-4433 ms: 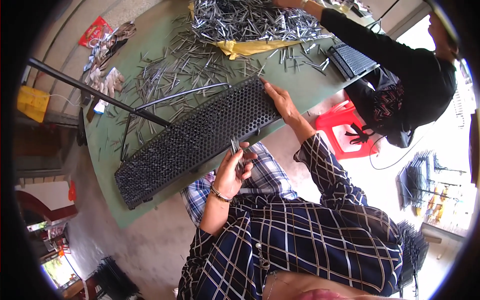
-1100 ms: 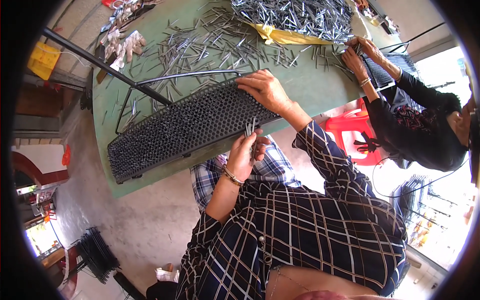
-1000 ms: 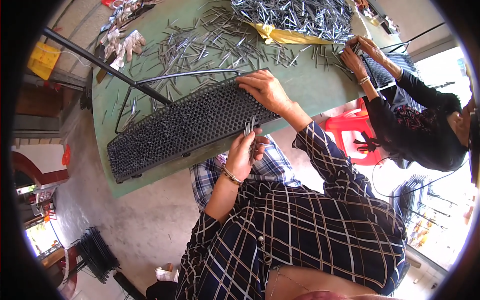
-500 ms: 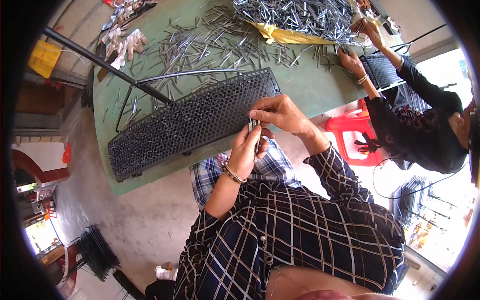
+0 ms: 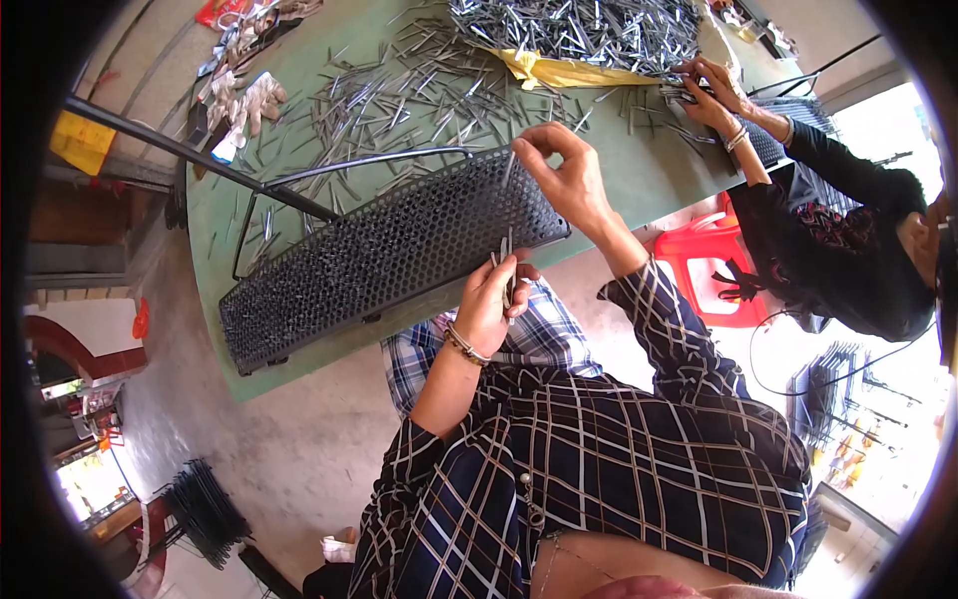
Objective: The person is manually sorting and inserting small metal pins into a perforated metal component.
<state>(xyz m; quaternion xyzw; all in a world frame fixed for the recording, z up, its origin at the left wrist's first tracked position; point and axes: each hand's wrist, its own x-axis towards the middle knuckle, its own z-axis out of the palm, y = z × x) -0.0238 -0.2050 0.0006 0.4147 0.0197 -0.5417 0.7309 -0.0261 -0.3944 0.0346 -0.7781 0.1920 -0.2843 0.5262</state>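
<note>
My left hand is closed around a few slim metal pins, their ends poking up past the thumb. Farther out, my right hand pinches one thin metal pin between thumb and fingers, over the far right part of a black perforated rack. The rack slants across the near side of the table. Its left part is thickly filled with dark pins, while round holes show toward the right end. Below the rack's near edge, my left hand stays apart from it.
Loose pins lie scattered over the green table, with a big heap on yellow sheeting behind. At right, a co-worker's hands handle pins beside another rack. A red stool stands below. Gloves lie far left.
My right hand has moved up and away from my left hand, carrying one pin over the rack. The co-worker's hands have come together. The view has shifted slightly.
</note>
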